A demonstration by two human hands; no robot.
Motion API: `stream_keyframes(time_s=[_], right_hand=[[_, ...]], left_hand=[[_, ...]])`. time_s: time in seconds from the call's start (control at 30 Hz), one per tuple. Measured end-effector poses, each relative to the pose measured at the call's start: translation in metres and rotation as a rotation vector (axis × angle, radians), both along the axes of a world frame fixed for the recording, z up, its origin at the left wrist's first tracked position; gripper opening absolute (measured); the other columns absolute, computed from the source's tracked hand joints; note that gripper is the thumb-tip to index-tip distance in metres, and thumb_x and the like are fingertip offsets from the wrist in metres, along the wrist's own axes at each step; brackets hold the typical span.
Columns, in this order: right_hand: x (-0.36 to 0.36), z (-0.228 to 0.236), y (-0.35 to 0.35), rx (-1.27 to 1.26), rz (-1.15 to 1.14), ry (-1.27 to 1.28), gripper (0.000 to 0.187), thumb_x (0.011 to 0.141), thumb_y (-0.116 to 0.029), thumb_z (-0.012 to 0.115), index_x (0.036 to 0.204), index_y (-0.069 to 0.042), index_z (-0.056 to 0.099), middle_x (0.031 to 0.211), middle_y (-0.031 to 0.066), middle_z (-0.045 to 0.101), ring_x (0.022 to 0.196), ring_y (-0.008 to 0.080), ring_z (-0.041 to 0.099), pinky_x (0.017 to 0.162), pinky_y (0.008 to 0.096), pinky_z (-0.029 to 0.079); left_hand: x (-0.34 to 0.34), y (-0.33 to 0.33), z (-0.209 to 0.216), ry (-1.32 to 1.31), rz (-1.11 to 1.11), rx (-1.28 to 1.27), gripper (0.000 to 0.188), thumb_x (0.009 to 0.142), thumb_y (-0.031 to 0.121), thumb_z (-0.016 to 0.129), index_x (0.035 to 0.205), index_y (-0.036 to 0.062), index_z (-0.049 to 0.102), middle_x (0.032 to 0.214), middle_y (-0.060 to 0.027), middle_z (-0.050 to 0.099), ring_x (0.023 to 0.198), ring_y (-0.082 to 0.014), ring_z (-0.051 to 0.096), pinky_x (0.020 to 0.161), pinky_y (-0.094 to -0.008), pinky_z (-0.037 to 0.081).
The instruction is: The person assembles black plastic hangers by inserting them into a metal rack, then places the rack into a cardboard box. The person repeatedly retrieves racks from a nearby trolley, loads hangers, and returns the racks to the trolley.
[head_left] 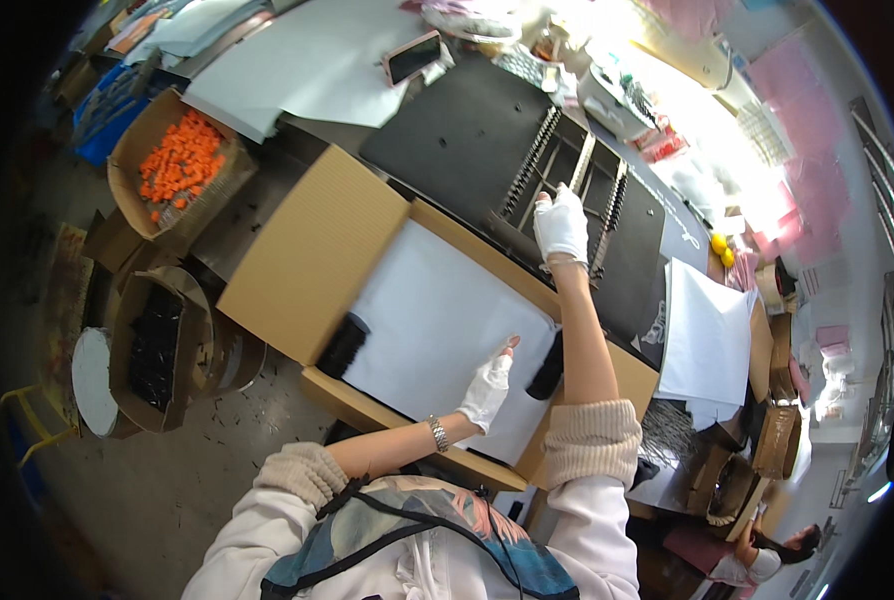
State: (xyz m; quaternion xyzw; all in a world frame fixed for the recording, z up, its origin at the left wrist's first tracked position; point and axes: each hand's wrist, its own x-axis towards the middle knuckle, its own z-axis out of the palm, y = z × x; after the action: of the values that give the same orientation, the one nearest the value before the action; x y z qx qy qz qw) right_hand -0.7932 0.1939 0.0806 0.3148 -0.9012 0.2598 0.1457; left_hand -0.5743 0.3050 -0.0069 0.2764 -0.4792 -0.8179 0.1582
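Observation:
An open cardboard box [312, 255] stands in front of me, with white sheet paper [437, 300] covering its inside. Black bristly bundles [343, 345] show at the paper's left and right edges. Low over the paper is my left hand [487, 390] in a white glove with bare fingertips; its fingers stretch forward and nothing shows in them. Beyond the box, a metal frame [527, 165] with two toothed side rows lies on a black board. My right hand [562, 228], also gloved, is closed at the frame's pale middle bar [583, 165]; its palm side is hidden.
Left of the box are a carton of orange pieces [182, 165] and a carton of thin black parts [157, 345]. A phone [413, 60] stands beyond the black board [457, 125]. White sheets [702, 335] lie to the right. Another person [757, 560] is at far lower right.

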Motion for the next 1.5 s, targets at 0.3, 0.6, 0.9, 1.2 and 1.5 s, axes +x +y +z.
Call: stream_keyframes(time_s=[0.3,0.6,0.9,1.2,1.5], right_hand=[[-0.024,0.009,-0.079,-0.475,0.033,-1.224,0.027,0.102,-0.027,0.052,0.080,-0.011,0.050,0.058,0.0018,0.042,0.042,0.0182,0.038,0.042,0.0355,0.033],[0.112,0.188,-0.009,-0.448,0.726,-1.191,0.009,0.096,-0.020,0.064,0.094,-0.011,0.062,0.073,-0.0052,0.053,0.057,0.0065,0.047,0.051,0.0223,0.037],[0.202,0.199,-0.096,-0.039,1.069,-0.707,0.046,0.093,-0.015,0.065,0.135,0.001,0.054,0.119,0.0084,0.065,0.096,0.0152,0.065,0.087,0.0286,0.053],[0.316,0.168,-0.260,-0.318,0.957,-0.465,0.027,0.099,-0.021,0.057,0.117,-0.004,0.070,0.085,0.0186,0.071,0.078,0.0247,0.070,0.073,0.0350,0.053],[0.425,0.107,-0.311,-0.038,1.198,-1.172,0.010,0.093,-0.018,0.058,0.086,-0.011,0.061,0.076,-0.0056,0.059,0.067,0.0051,0.055,0.058,0.0233,0.048]], left_hand=[[0.063,-0.116,0.044,0.095,0.126,0.176,0.039,0.107,0.027,0.038,0.128,0.0025,0.059,0.128,-0.0128,0.063,0.117,-0.0215,0.060,0.104,-0.0359,0.044],[-0.017,-0.263,0.198,0.341,-0.008,0.347,0.071,0.095,0.073,0.039,0.121,0.0080,0.054,0.104,-0.0057,0.064,0.091,-0.0211,0.061,0.085,-0.0349,0.046],[0.194,-0.329,0.243,0.131,0.607,-0.493,0.024,0.093,0.024,0.058,0.081,0.0032,0.061,0.063,0.0072,0.044,0.054,-0.0040,0.039,0.050,-0.0253,0.033],[0.373,-0.328,0.168,-0.689,1.123,-1.809,0.026,0.069,0.007,0.076,0.067,0.0081,0.051,0.075,-0.0075,0.048,0.078,-0.0311,0.046,0.073,-0.0432,0.039],[0.505,-0.292,0.154,-1.037,1.000,-1.887,0.026,0.065,0.006,0.073,0.061,0.0094,0.047,0.067,-0.0070,0.045,0.070,-0.0281,0.044,0.071,-0.0412,0.036]])
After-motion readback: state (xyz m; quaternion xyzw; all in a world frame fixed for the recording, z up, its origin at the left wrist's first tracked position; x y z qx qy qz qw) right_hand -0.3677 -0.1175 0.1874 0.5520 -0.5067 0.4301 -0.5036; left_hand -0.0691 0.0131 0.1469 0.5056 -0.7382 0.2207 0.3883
